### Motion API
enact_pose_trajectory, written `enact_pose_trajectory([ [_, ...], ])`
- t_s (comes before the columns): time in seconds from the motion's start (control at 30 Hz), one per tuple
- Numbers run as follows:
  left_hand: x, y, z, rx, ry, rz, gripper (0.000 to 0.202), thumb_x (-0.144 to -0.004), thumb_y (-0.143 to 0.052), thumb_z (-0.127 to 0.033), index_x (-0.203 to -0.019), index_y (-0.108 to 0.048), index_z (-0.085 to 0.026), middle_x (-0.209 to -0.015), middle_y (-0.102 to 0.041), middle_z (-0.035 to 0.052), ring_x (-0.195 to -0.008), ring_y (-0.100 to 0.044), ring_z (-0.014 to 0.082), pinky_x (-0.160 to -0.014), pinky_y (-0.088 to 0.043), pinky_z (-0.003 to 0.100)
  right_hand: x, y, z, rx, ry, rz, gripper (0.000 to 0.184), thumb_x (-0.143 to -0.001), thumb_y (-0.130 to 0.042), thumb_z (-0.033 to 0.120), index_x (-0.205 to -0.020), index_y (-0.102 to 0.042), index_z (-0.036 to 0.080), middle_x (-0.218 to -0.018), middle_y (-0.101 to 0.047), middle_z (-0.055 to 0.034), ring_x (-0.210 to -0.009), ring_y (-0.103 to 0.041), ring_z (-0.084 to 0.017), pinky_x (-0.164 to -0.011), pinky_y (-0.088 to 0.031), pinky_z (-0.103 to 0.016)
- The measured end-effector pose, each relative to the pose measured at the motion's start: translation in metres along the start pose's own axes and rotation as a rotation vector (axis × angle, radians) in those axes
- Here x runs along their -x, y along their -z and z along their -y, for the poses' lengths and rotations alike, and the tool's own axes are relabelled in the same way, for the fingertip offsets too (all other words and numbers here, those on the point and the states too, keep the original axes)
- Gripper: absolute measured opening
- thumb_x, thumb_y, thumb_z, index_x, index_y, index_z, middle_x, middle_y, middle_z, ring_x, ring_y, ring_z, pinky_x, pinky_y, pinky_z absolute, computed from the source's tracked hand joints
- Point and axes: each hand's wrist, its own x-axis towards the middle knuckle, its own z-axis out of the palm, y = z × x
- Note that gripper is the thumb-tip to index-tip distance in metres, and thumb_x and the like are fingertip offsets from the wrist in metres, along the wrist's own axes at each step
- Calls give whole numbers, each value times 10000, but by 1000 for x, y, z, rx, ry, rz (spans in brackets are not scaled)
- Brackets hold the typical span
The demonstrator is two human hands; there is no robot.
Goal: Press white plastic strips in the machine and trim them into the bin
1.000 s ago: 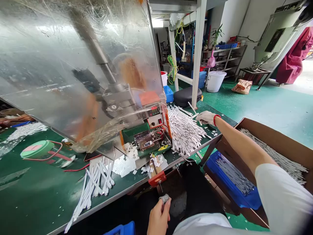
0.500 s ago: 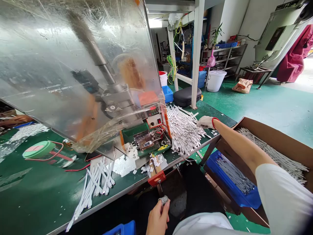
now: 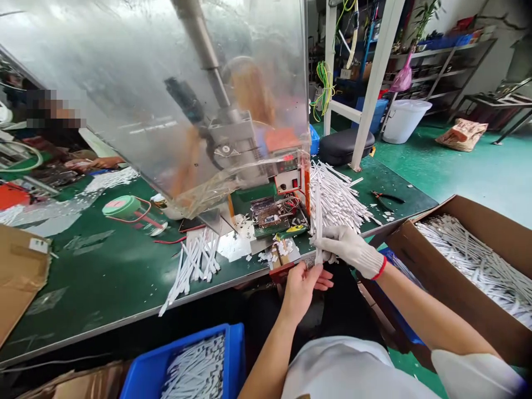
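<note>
My right hand (image 3: 348, 248), in a white glove with a red cuff, is closed on a thin bundle of white strips (image 3: 318, 221) standing upright at the table's front edge. My bare left hand (image 3: 304, 285) touches the bundle's lower end with its fingers pinched on it. Behind the bundle lies a big pile of white strips (image 3: 338, 199) on the green table (image 3: 103, 277). A small press machine (image 3: 266, 210) stands to the left of the pile, behind a clear plastic shield (image 3: 166, 100).
A smaller heap of strips (image 3: 195, 260) lies left of the machine, near a green tape roll (image 3: 122, 206). Pliers (image 3: 384, 197) rest at the table's right. A cardboard box (image 3: 474, 260) of strips stands on the right, a blue bin (image 3: 195, 363) below. Another person (image 3: 91, 163) works far left.
My right hand came back from the far pile to the front edge with a bundle of strips. My left hand let go of the knob below the table and rose to the bundle. The view shifted left.
</note>
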Motion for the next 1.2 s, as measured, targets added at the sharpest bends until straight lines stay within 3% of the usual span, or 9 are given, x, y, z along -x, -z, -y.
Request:
enact_pose_trajectory([
  [0.2,10,9,3,-13,3,-132,459,-814,-681,-557,-855,-622,-104,-794,-745,120,-660,-732,210,-604,-575,280,0,-19,-2,219,22,-9,238,-875,-615,386,-816,-653,158,-648,-629,-14,-561,-581,-124,-490,-437,-200],
  [0.4,12,19,9,-20,59,-81,490,-809,-656,-602,-823,-592,-116,-791,-748,133,-648,-736,222,-587,-576,293,2,-34,1,243,8,11,209,-851,-605,325,-722,-586,162,-646,-613,-4,-571,-587,-115,-501,-440,-186],
  [0.53,17,30,15,48,99,-43,490,-811,-662,-586,-858,-614,-100,-770,-745,128,-639,-733,218,-579,-560,281,-6,-41,-6,109,-50,98,276,-855,-632,411,-758,-599,155,-636,-599,-7,-544,-569,-113,-503,-462,-200],
  [0.67,26,42,14,91,137,-49,498,-806,-678,-563,-934,-649,-82,-727,-736,105,-642,-734,216,-582,-549,263,-32,-45,-7,-37,-53,176,424,-845,-651,559,-808,-628,137,-639,-585,-14,-535,-532,-98,-482,-425,-189],
  [0.83,31,56,12,157,143,-132,491,-792,-702,-551,-939,-654,-84,-713,-733,93,-631,-728,199,-568,-541,236,-71,-59,-10,-179,-115,314,420,-763,-757,518,-771,-638,115,-649,-565,-3,-503,-418,-53,-443,-319,-169],
  [1.0,29,60,9,162,152,-160,532,-789,-681,-593,-937,-670,-83,-676,-726,92,-600,-721,203,-545,-535,236,-90,-76,-30,-300,-225,214,383,-720,-802,463,-780,-622,130,-628,-567,1,-473,-424,-55,-421,-315,-168],
  [1.2,26,56,8,163,156,-202,560,-784,-649,-632,-860,-674,-78,-634,-718,101,-557,-709,203,-512,-524,233,-101,-84,-58,-370,-251,127,378,-752,-775,481,-766,-591,151,-612,-576,-5,-453,-459,-76,-406,-351,-179],
])
